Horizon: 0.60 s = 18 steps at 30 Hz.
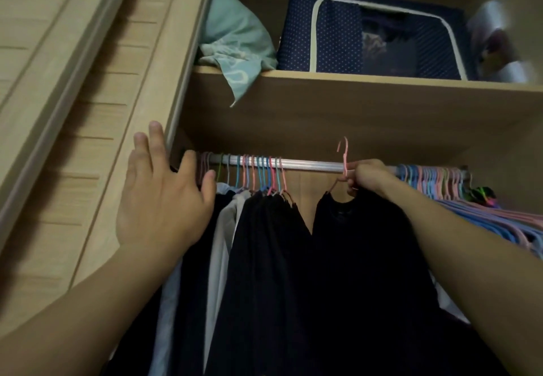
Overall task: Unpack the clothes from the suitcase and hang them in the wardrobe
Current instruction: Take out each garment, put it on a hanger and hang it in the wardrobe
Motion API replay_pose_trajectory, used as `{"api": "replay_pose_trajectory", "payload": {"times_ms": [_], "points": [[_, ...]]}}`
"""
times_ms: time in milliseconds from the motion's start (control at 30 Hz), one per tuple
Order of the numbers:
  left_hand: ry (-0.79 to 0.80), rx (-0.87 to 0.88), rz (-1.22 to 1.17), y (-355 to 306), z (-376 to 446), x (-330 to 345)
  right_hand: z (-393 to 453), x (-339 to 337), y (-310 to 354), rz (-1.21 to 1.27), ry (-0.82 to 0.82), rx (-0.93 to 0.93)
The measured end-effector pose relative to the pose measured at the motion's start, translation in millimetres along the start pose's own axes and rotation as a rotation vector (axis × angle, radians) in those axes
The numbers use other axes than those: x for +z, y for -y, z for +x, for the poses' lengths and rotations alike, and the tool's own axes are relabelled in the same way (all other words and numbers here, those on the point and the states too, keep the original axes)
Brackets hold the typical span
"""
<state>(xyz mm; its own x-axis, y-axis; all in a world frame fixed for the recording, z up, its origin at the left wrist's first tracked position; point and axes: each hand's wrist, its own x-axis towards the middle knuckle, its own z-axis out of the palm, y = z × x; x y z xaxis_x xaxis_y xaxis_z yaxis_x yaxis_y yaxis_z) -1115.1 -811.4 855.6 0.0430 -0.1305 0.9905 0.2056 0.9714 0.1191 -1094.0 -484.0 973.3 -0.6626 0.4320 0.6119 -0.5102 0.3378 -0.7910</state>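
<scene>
Dark shirt (361, 228) hangs from pink hanger (344, 158) below right hand (367, 177) grip.

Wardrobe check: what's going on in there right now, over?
Left hand open beside hung clothes. Right hand grips pink hanger carrying dark shirt, hook above rail, not yet on. Gap clear.

Navy dotted storage box (326, 31), teal cloth (235, 40) beside it
</scene>
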Motion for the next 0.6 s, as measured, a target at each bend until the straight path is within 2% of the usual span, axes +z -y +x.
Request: {"api": "replay_pose_trajectory", "payload": {"times_ms": [133,267,367,400,500,600], "points": [[-0.056,0.017,-0.008,3,-2,4,38,3,-7,-0.017,-0.017,0.060],[-0.094,0.048,0.012,5,-4,7,69,7,-51,-0.062,0.006,0.177],[-0.098,0.053,0.032,4,-4,7,63,4,-65,-0.111,0.050,0.161],[-0.102,0.052,0.037,3,-4,7,54,1,-61,-0.191,0.104,0.127],[-0.120,0.055,0.031,2,-5,9,20,-13,-45,-0.732,0.238,-0.043],[-0.127,0.051,0.019,1,-6,8,-12,-22,-44,-1.011,0.321,-0.173]]}}
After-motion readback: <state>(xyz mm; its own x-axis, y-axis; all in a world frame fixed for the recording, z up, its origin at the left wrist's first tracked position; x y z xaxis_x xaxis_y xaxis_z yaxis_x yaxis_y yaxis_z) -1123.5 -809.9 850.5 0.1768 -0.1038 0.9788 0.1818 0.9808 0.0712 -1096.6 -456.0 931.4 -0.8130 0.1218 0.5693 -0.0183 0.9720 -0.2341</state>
